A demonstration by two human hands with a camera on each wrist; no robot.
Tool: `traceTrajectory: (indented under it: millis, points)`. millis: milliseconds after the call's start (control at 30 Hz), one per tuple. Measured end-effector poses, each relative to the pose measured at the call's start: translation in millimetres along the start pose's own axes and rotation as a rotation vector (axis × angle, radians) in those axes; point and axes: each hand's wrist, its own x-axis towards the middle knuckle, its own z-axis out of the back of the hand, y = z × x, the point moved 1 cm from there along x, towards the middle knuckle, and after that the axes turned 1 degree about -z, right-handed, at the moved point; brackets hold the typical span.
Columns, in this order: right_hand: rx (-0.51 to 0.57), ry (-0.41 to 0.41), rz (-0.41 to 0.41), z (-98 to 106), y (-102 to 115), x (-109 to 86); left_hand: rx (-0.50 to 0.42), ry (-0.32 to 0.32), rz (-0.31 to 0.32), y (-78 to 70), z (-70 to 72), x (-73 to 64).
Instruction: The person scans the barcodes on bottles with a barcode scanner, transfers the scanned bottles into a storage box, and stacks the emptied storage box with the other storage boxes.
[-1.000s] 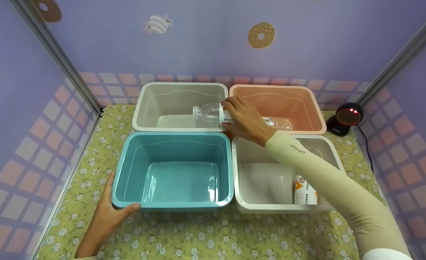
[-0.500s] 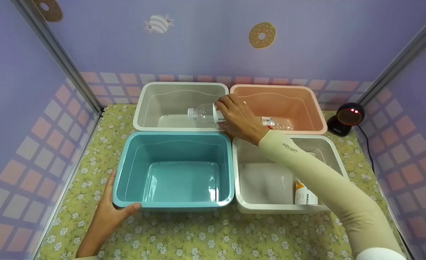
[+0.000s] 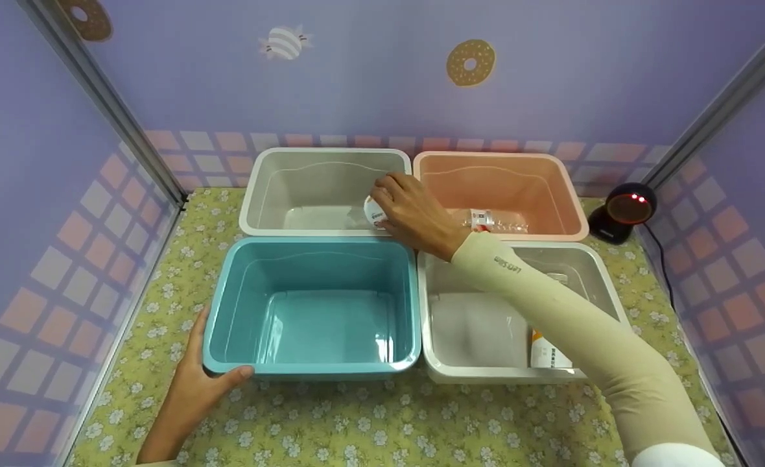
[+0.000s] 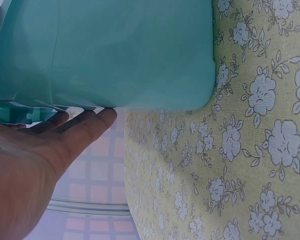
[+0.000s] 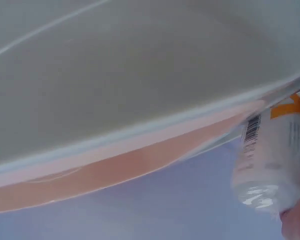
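Note:
In the head view my right hand grips a clear plastic bottle with a white label, above the right end of the grey back-left bin. The bottle's neck and cap cannot be made out there. In the right wrist view the bottle shows a barcode, an orange mark and its clear base, with fingertips at its side. My left hand rests at the front-left corner of the blue bin, thumb along the front rim. In the left wrist view, the left hand's straight fingers touch the outer wall.
An orange bin at the back right holds a clear bottle. In the white front-right bin lies a white-and-orange labelled bottle, partly behind my right sleeve. A black scanner with red lights stands at the right, its cable trailing forward.
My right hand has moved left with the bottle, from the bins' shared edge over the grey bin. The bottle's cap and neck no longer show. My left hand has stayed put.

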Motion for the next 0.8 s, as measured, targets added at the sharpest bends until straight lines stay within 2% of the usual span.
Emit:
traceTrajectory:
  millis: [233,567,800]
  points:
    - [-0.028,-0.022,0.056,-0.1,4.6,1.8,-0.024,0.004,-0.020,1.9,-1.5,0.6]
    - [0.042,-0.037,0.020,8.8,0.1,-13.0,-0.043,0.011,-0.023,1.6,-2.1,0.9]
    - [0.074,-0.074,0.031,16.4,0.5,-21.5,-0.042,0.005,-0.026,1.9,-1.8,0.0]
